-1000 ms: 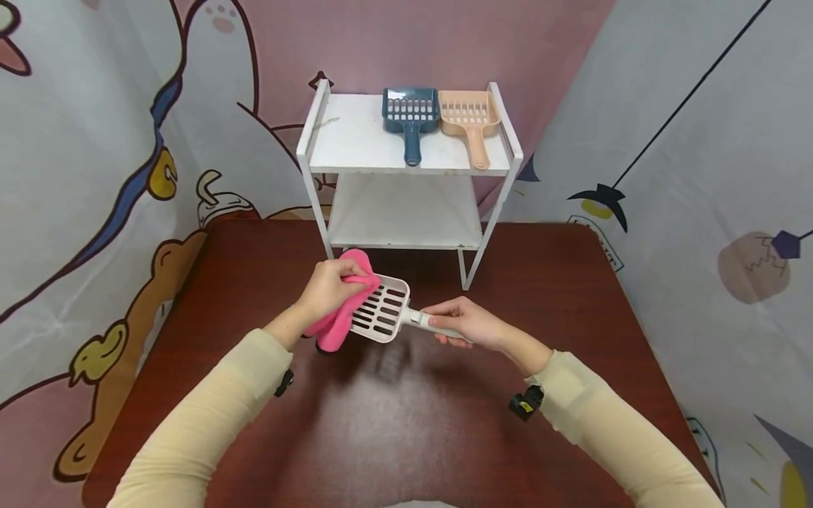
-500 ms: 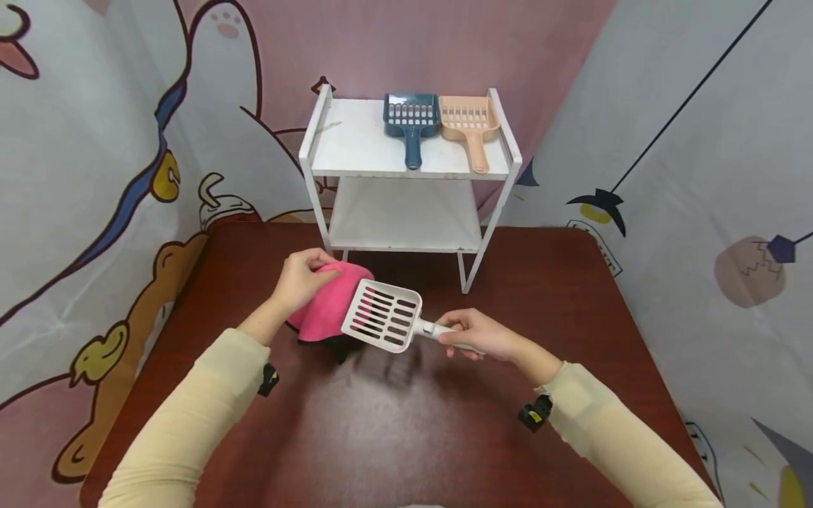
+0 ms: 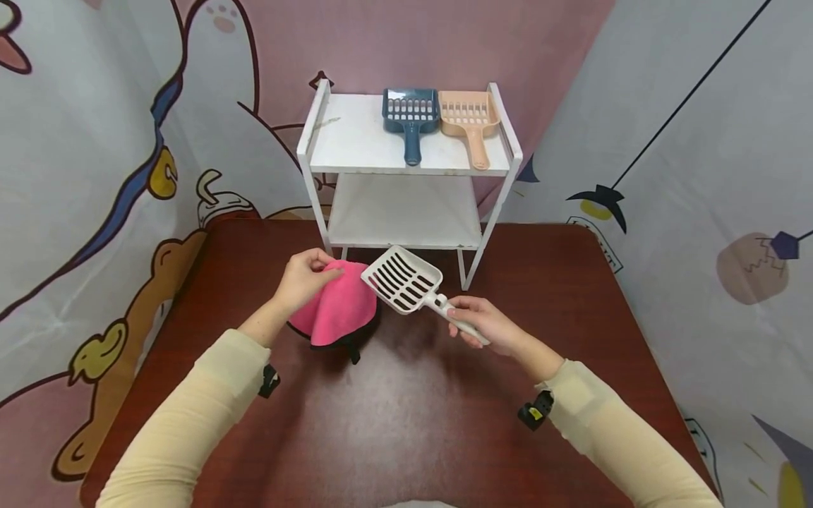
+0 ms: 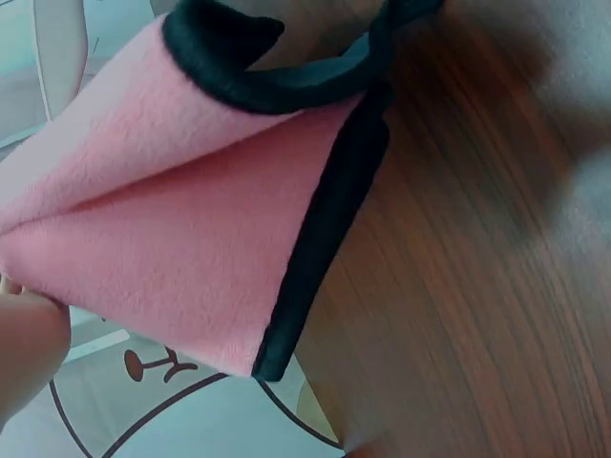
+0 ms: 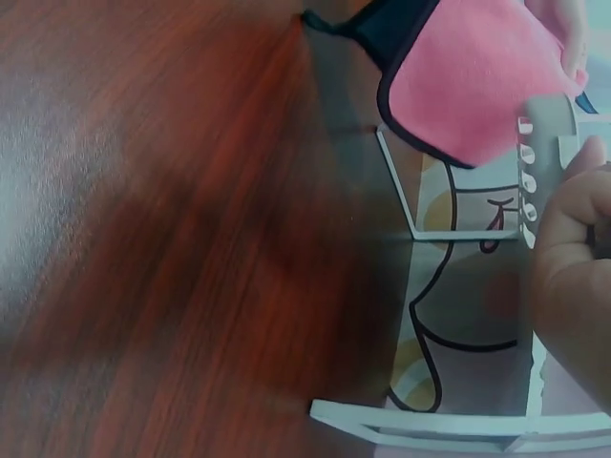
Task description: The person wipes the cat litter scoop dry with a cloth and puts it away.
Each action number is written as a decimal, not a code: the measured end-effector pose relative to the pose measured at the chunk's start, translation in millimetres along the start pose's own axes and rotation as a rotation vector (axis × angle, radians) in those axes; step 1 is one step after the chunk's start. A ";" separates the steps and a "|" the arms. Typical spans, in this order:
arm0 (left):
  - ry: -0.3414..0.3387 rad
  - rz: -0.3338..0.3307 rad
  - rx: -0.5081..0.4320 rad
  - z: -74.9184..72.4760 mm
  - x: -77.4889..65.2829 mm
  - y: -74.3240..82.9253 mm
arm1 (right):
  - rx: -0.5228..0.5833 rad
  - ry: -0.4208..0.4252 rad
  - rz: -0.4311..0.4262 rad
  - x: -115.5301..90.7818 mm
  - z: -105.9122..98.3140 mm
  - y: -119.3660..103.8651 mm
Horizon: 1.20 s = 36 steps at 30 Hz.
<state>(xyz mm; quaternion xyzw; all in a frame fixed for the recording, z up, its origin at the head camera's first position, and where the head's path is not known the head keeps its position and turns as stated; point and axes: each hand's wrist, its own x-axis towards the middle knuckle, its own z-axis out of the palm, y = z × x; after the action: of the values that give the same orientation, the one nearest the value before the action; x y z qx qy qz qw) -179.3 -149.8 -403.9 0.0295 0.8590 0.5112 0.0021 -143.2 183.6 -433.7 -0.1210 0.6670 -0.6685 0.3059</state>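
My left hand (image 3: 305, 283) pinches a pink cloth (image 3: 346, 303) with a dark edge and a small dark loop; it hangs down over the table. In the left wrist view the cloth (image 4: 181, 229) fills the upper left, folded along its middle. My right hand (image 3: 485, 322) grips the handle of a white slotted litter scoop (image 3: 406, 281), which is held up and tilted, its head pointing to the upper left. The scoop's left corner overlaps the cloth in the head view. In the right wrist view the scoop (image 5: 549, 143) appears edge-on beside my fingers.
A white two-tier shelf (image 3: 356, 152) stands at the back of the brown table (image 3: 406, 437). On its top lie a dark blue litter scoop (image 3: 411, 127) and a peach one (image 3: 471, 127), side by side. Cartoon-printed curtains (image 3: 667, 176) surround the table.
The cloth has come away from the scoop's head, moving left and opening downward. The scoop has swung so its head points up more, and it has shifted right.
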 end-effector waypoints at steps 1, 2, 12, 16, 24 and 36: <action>-0.019 0.000 -0.010 1.4 -0.3 0.3 | 0.014 -0.003 0.001 0.4 0.9 0.5; -0.038 -0.001 -0.026 2.9 -0.7 0.7 | 0.024 -0.008 0.004 0.8 1.8 1.1; -0.090 0.008 -0.196 6.8 -6.2 12.6 | 0.093 -0.056 -0.057 -2.0 11.0 -3.4; -0.097 0.037 -0.291 6.5 -8.5 16.9 | 0.179 -0.097 -0.034 -4.4 15.6 -10.6; -0.131 0.081 -0.294 2.1 -11.7 22.3 | 0.112 -0.142 0.097 -9.7 21.0 -18.9; -0.275 0.186 -0.306 22.8 -20.9 20.6 | 0.098 -0.121 0.137 1.0 23.4 -10.9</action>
<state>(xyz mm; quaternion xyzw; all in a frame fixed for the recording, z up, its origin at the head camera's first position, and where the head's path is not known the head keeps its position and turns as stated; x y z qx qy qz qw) -156.6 -121.1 -397.3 0.1772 0.7566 0.6248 0.0763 -133.4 163.0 -421.5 -0.1001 0.6207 -0.6692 0.3962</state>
